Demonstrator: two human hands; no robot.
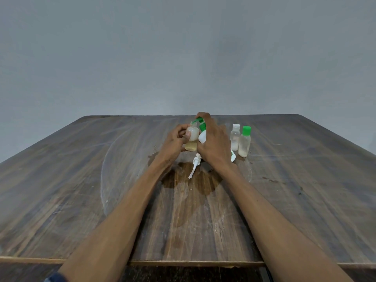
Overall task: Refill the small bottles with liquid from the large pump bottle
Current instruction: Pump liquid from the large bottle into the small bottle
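My left hand [176,142] grips a small open bottle [192,132] of pale liquid, held upright above the table. My right hand [213,142] grips the large white and green bottle [202,133], tilted so its green neck leans over the small bottle's mouth. A yellowish object [190,147] sits just below the small bottle. The white pump head [195,164] with its tube lies on the table under my hands. Two capped small bottles stand to the right: one with a white cap [235,137], one with a green cap [244,141].
The wooden table [81,190] carries a dark wet stain [191,182] in front of my hands and pale smear marks to the left. A grey wall rises behind the table's far edge. The near edge runs along the bottom of the view.
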